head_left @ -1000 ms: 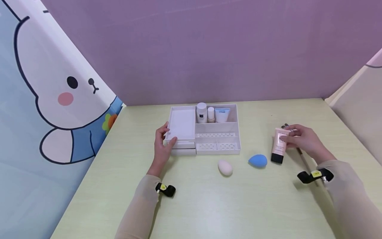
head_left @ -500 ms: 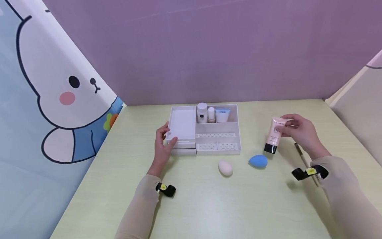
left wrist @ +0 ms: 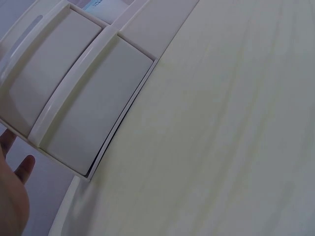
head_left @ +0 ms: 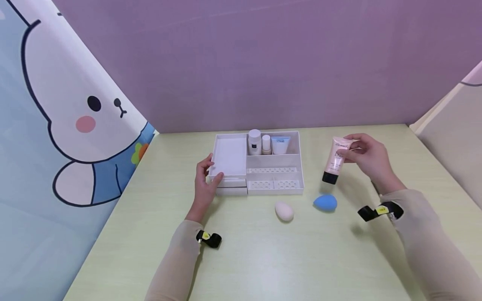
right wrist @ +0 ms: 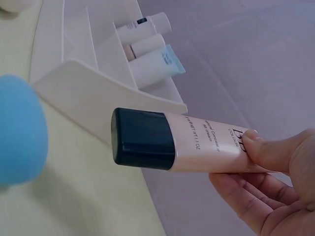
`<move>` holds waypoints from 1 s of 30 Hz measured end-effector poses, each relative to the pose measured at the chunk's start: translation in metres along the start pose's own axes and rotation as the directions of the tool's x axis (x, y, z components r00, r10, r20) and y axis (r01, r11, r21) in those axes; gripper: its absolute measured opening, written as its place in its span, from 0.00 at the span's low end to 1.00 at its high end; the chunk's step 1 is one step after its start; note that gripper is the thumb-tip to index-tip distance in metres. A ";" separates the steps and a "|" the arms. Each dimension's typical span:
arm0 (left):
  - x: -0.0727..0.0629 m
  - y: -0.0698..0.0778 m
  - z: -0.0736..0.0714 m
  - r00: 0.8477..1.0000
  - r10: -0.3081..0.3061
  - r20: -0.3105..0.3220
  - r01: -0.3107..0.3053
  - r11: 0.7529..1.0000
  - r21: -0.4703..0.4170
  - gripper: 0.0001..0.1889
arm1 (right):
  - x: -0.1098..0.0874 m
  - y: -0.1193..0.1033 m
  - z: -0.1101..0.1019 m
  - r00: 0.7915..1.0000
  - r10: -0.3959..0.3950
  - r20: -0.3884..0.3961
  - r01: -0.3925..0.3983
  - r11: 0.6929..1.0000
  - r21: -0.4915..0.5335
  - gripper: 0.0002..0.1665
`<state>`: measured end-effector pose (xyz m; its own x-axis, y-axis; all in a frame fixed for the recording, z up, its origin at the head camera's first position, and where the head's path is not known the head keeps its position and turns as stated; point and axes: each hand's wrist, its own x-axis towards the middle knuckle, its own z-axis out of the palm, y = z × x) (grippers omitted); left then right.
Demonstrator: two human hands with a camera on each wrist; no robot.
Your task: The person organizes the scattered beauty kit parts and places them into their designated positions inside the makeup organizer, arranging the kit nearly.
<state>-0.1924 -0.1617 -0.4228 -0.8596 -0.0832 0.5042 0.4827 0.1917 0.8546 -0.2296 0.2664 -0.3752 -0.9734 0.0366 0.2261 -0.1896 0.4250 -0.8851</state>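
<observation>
My right hand (head_left: 370,156) pinches a pink BB cream tube (right wrist: 202,142) with a black cap, thumb on the printed face and fingers behind. The tube is tilted, cap downward, above the table to the right of a white desktop organizer (head_left: 275,160). My left hand (head_left: 206,184) holds the organizer's front left corner, with the thumb at the front edge and fingers along the left side. In the organizer's back compartment stand a white bottle (head_left: 255,143), a small white-capped bottle (head_left: 266,144) and a light blue tube (head_left: 280,145).
A blue makeup sponge (head_left: 325,202) lies below the raised tube. Closer to the organizer's front is a pale pink makeup sponge (head_left: 284,211). My right forearm mostly hides a thin dark stick (head_left: 375,187). A purple backdrop (head_left: 278,67) rises at the table's far edge.
My right hand has lifted the BB cream tube and carried it left and away from me, toward the organizer. The left hand stays in place on the organizer.
</observation>
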 end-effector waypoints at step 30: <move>-0.002 0.000 0.000 1.000 -0.010 -0.010 0.010 1.000 0.012 0.19 | 0.017 -0.035 0.053 0.950 -0.259 -0.174 0.273 0.960 0.058 0.21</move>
<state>-0.1912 -0.1613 -0.4239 -0.8625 -0.0945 0.4971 0.4723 0.2022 0.8579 -0.2463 0.2041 -0.3621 -0.8533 0.0817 0.5150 -0.4551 0.3656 -0.8120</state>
